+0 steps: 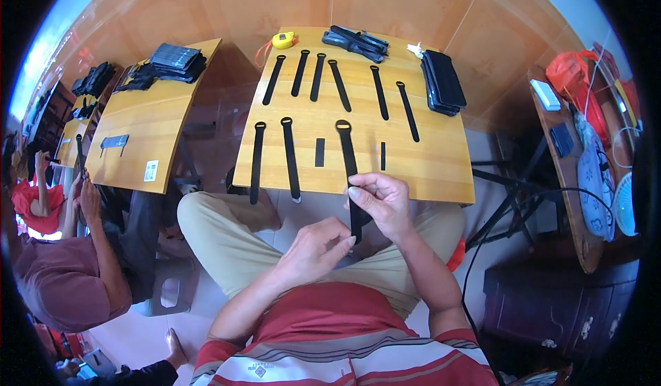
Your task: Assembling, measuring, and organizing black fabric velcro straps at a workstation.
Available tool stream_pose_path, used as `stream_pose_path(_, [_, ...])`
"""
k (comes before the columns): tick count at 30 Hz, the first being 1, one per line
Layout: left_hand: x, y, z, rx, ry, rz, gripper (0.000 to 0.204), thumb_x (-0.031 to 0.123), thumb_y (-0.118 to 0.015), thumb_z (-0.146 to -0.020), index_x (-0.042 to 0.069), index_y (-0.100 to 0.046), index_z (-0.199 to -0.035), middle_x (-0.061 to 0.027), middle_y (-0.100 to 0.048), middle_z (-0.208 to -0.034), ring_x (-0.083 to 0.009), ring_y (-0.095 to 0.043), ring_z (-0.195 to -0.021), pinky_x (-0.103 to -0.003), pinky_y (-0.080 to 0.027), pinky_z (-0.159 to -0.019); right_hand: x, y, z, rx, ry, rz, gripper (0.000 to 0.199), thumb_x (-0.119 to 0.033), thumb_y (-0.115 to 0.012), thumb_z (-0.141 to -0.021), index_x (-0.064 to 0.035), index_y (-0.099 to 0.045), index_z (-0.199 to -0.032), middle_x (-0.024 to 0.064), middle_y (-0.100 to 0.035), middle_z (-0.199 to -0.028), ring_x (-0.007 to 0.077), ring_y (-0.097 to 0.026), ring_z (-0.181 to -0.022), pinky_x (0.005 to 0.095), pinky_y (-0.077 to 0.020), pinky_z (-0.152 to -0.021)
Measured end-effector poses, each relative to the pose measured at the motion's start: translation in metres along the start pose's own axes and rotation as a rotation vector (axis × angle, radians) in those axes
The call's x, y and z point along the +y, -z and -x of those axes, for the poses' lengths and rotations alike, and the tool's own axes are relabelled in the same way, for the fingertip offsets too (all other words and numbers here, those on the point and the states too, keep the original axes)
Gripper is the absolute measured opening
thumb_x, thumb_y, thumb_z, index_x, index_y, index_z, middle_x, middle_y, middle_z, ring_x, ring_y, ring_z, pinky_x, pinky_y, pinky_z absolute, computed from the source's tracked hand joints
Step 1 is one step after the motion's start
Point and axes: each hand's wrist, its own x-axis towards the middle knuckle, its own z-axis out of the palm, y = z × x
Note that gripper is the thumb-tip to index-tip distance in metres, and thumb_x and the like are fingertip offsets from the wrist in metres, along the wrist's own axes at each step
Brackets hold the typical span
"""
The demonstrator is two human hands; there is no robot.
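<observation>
Strap work sits at the middle of the view: a long black strap with a ring end [349, 162] runs from the wooden table [441, 173] down over its near edge into the person's lap. The right hand [382, 204] is pinched shut on the strap just below the table edge, thumb and fingers closed around the band. The left hand [318, 248] is closed on the strap's lower end, fingertips meeting at the tail.

To handle it well, the band probably wants to stay flat and untwisted between the two grips, with the ring end left resting on the tabletop so it does not slide off.

On the table, more black straps lie in rows, well apart from one another: a near pair [274, 157] to the left and a far row [330, 76] behind. Two short black pieces [319, 152] lie between them. A stack of black flat pieces [443, 82] sits at the far right corner, a loose bundle of straps [354, 42] at the far edge, and a yellow tape measure [283, 40] beside it.

No box, tray or bin shows on this table; everything lies bare on the wood. A second table [148, 124] to the left carries another black pile [172, 61].
</observation>
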Motion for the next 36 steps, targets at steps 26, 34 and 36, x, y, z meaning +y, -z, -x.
stream_pose_path(26, [-0.146,-0.023,0.039,0.071,0.375,0.197,0.015,0.014,-0.065,-0.096,0.000,-0.067,-0.101,-0.0051,-0.068,-0.086,-0.0089,-0.060,-0.077,-0.028,-0.050,-0.069,0.019,0.087,-0.217,0.145,0.112,1.102,0.045,-0.014,-0.076,-0.083,0.0019,-0.060,-0.122,0.0205,-0.072,-0.096,0.0302,-0.072,-0.088,0.0387,-0.0554,-0.077])
stream_pose_path(34, [-0.171,-0.023,0.031,0.036,0.406,0.151,0.015,0.015,-0.067,-0.094,0.002,-0.068,-0.101,-0.0066,-0.068,-0.083,-0.0123,-0.060,-0.073,-0.030,-0.049,-0.068,0.046,0.101,-0.255,0.153,0.057,1.290,0.040,-0.011,-0.075,-0.081,0.0006,-0.063,-0.118,0.0194,-0.072,-0.090,0.0333,-0.071,-0.087,0.0413,-0.0549,-0.079])
stream_pose_path(36, [-0.167,-0.021,0.027,0.013,0.406,0.098,0.015,0.016,-0.069,-0.092,0.003,-0.069,-0.100,-0.0087,-0.068,-0.082,-0.0158,-0.061,-0.071,-0.031,-0.050,-0.067,0.049,0.102,-0.259,0.106,0.070,1.349,0.035,-0.012,-0.075,-0.082,-0.0007,-0.066,-0.114,0.0181,-0.072,-0.089,0.0332,-0.071,-0.088,0.0414,-0.0550,-0.079])
